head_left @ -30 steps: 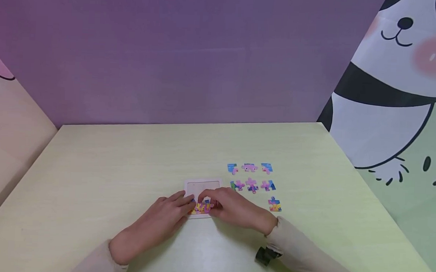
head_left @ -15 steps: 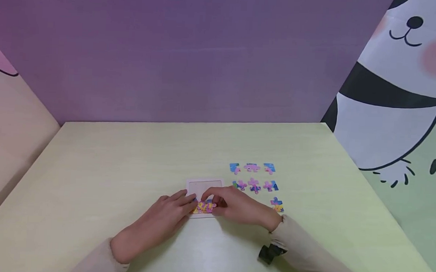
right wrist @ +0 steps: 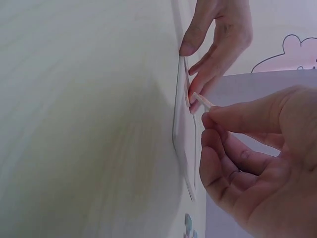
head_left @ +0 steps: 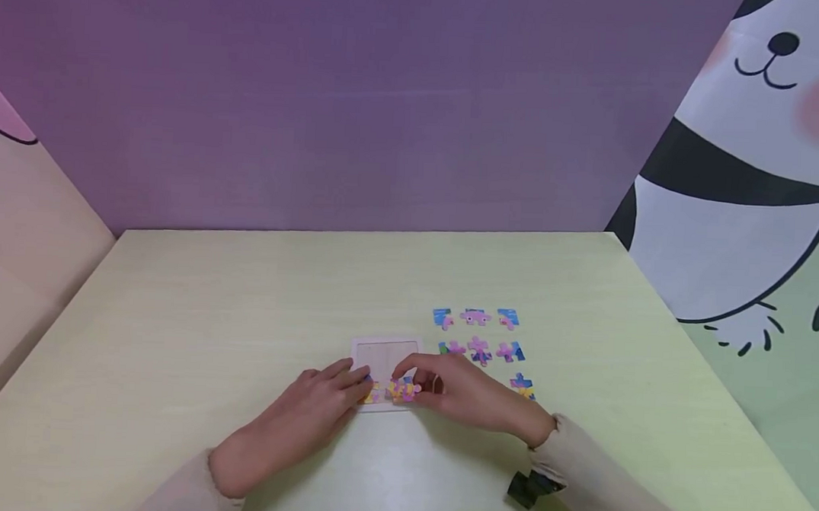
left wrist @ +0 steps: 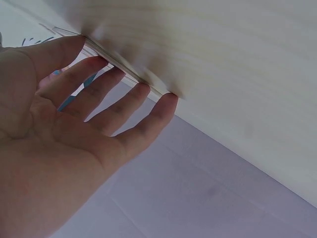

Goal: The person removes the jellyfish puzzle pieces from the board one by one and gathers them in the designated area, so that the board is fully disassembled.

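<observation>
A pale puzzle tray [head_left: 387,341] lies on the table in front of me. My left hand [head_left: 322,398] rests at its left side, fingers fairly straight, the fingertips [left wrist: 171,99] along the tray's edge. A yellow-and-pink jigsaw piece [head_left: 373,396] sits in the tray's lower left corner, partly covered by those fingers. My right hand [head_left: 465,390] pinches another jigsaw piece [head_left: 403,390] between thumb and finger above the tray's lower right. Seen from the right wrist, this held piece [right wrist: 203,101] is tilted, and a gap separates most of it from the tray.
Several loose jigsaw pieces [head_left: 477,349] lie in rows to the right of the tray, the nearest one [head_left: 523,385] just beyond my right wrist. A purple wall [head_left: 360,131] stands behind the table, and a panda-painted wall [head_left: 718,261] on the right.
My right hand has shifted right with the pinched jigsaw piece, opening a gap between it and the piece at the left. The left hand has stayed at the tray.
</observation>
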Demonstrator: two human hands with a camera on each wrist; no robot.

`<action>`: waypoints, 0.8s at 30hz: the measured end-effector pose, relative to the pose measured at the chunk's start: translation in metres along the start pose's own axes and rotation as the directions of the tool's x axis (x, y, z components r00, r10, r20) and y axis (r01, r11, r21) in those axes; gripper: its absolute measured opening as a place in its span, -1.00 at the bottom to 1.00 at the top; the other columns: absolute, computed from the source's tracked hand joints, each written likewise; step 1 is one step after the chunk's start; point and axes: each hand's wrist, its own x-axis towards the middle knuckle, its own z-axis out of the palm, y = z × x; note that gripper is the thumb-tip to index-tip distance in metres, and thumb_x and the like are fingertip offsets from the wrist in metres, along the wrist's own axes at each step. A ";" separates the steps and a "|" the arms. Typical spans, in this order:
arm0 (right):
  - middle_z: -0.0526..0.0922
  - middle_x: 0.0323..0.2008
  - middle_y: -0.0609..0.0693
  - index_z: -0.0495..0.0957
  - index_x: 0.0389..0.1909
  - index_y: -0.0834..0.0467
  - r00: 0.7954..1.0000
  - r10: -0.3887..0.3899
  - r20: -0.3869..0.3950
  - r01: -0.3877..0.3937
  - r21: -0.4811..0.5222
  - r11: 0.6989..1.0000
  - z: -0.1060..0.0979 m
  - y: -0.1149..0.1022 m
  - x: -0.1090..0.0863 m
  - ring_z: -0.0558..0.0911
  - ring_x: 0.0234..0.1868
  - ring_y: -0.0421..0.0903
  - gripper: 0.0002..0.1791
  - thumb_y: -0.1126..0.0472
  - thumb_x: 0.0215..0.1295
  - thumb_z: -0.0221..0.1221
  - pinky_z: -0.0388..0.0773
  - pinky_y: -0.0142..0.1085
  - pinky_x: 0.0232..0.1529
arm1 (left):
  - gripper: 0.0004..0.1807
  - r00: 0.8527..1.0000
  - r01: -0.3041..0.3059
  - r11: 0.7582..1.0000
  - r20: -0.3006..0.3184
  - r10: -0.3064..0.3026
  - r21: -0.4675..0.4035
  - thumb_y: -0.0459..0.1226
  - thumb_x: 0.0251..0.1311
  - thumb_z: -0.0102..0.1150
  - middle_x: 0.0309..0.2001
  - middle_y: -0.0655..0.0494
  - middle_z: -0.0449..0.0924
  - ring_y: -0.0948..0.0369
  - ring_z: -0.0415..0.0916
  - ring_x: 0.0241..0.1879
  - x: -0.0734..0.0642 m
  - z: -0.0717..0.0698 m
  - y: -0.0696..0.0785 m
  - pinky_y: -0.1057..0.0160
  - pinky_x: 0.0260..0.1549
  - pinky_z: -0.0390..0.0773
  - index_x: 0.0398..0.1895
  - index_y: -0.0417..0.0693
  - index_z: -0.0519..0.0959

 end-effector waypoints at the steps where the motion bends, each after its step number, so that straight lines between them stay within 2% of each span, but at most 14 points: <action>1: 0.64 -0.38 -0.12 0.56 0.07 0.03 1.000 -0.002 -0.008 0.001 -0.009 1.000 -0.002 0.000 -0.002 0.57 -0.37 -0.25 -0.66 0.36 0.31 0.26 0.56 -0.33 -0.25 | -0.65 1.000 -0.005 1.000 -0.004 0.005 0.003 -0.28 0.27 0.29 0.16 0.05 0.60 0.01 0.48 0.21 0.000 0.000 0.000 -0.01 -0.19 0.62 0.13 -0.07 0.63; 10: 0.55 -0.51 -0.18 0.54 -0.05 0.00 0.996 -0.016 -0.091 0.010 -0.064 0.998 -0.014 0.004 -0.018 0.51 -0.49 -0.24 -0.68 0.43 0.27 0.13 0.53 -0.34 -0.36 | -0.65 1.000 -0.009 1.000 -0.002 0.009 -0.004 -0.30 0.26 0.30 0.15 0.07 0.60 0.02 0.48 0.19 0.000 0.001 -0.001 0.01 -0.22 0.62 0.12 -0.03 0.64; 16: 0.61 -0.48 -0.07 0.53 -0.06 -0.01 0.996 -0.012 -0.091 0.005 -0.073 0.997 -0.022 0.008 -0.026 0.54 -0.45 -0.22 -0.71 0.41 0.31 0.16 0.55 -0.32 -0.32 | -0.65 0.999 -0.027 1.000 -0.026 0.028 0.010 -0.30 0.27 0.29 0.15 0.04 0.61 0.01 0.50 0.19 -0.003 0.003 -0.002 0.01 -0.22 0.62 0.12 -0.04 0.64; 24: 0.62 -0.48 -0.07 0.54 -0.06 0.03 0.990 -0.049 -0.130 0.034 -0.113 0.993 -0.041 0.011 -0.035 0.54 -0.44 -0.23 -0.71 0.45 0.34 0.09 0.56 -0.32 -0.27 | -0.65 1.000 -0.018 1.000 -0.026 0.018 0.006 -0.31 0.27 0.29 0.15 0.04 0.61 0.02 0.49 0.18 -0.003 0.002 -0.001 0.02 -0.23 0.61 0.13 -0.05 0.64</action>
